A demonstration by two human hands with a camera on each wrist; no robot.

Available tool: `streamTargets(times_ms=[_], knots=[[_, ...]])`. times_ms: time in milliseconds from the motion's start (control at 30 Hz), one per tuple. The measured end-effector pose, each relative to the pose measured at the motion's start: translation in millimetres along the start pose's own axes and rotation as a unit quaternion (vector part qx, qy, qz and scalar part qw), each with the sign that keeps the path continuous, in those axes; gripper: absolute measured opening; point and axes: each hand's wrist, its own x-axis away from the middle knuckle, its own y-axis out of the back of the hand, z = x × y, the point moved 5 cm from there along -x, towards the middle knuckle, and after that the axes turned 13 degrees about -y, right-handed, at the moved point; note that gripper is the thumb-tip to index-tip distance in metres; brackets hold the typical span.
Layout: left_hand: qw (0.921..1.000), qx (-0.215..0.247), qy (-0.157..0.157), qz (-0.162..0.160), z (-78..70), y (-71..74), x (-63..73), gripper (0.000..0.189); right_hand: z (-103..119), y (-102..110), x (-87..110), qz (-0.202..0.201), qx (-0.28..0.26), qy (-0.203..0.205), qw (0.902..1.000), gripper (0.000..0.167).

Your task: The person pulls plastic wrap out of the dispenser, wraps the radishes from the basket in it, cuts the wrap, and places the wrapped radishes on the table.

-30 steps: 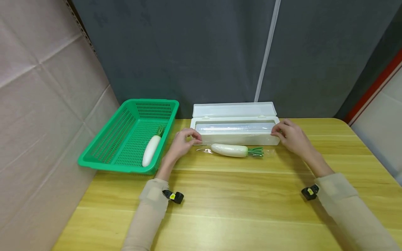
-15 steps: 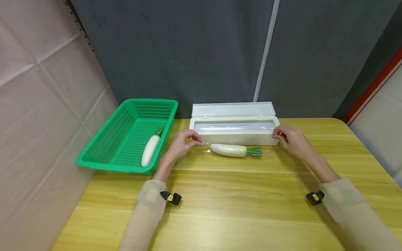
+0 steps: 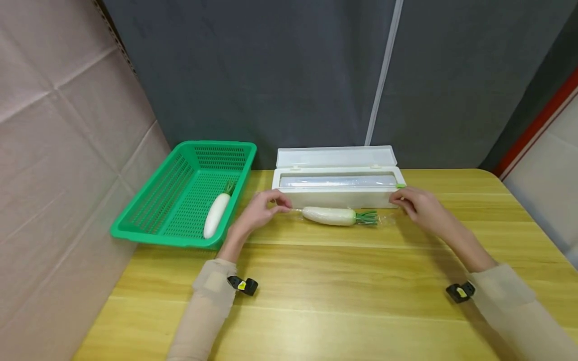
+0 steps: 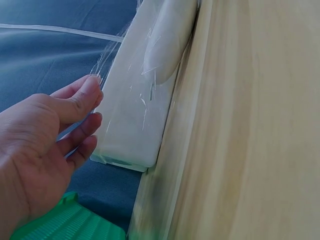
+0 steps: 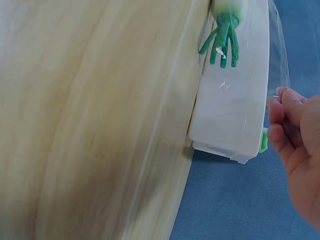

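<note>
A white radish [image 3: 329, 216] with green stems lies on the table in front of a white cling film box [image 3: 343, 198], clear film around it. My left hand [image 3: 261, 210] pinches a gathered edge of the cling film [image 4: 106, 56] between thumb and forefinger, just off the radish's root tip. On the stem side, my right hand [image 3: 421, 206] pinches the other edge of the film, seen stretched out in the right wrist view. The box's lid [image 3: 336, 157] stands raised, and a film roll [image 3: 338, 181] shows inside. A small green piece [image 5: 263, 141] sits at the box's right end.
A green plastic basket [image 3: 180, 242] stands to the left, holding another white radish [image 3: 217, 215]. The wooden table [image 3: 338, 296] runs back to a dark grey curtain [image 3: 271, 75]. A pale cloth wall [image 3: 67, 175] borders the left side.
My right hand has shifted slightly right and down, baring the green piece on the box. Both wrists have spread a little outward. The film by my left fingers looks more bunched. The radish stays put.
</note>
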Motion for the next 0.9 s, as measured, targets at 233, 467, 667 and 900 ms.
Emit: streamTargets(times_ms=[233, 467, 667, 900], knots=[[0.9992, 0.009, -0.006, 0.037, 0.3, -2.4, 0.1, 0.009, 1.8, -2.3, 5.8, 0.042, -0.026, -0.02, 0.9986, 0.022], [0.9981, 0.007, -0.006, 0.061, -1.9, -2.6, 1.8, 0.012, 2.8, -5.4, 9.2, 0.06, -0.038, -0.007, 0.9975, 0.025], [0.997, -0.01, -0.011, 0.077, -1.6, -3.3, 3.9, 0.01, 2.3, -8.7, 11.6, 0.065, -0.035, 0.014, 0.9972, 0.027], [0.9948, -0.023, -0.01, 0.099, -0.5, -6.5, 5.2, 0.008, 0.1, -17.0, 13.2, 0.078, -0.018, 0.034, 0.9962, 0.029]])
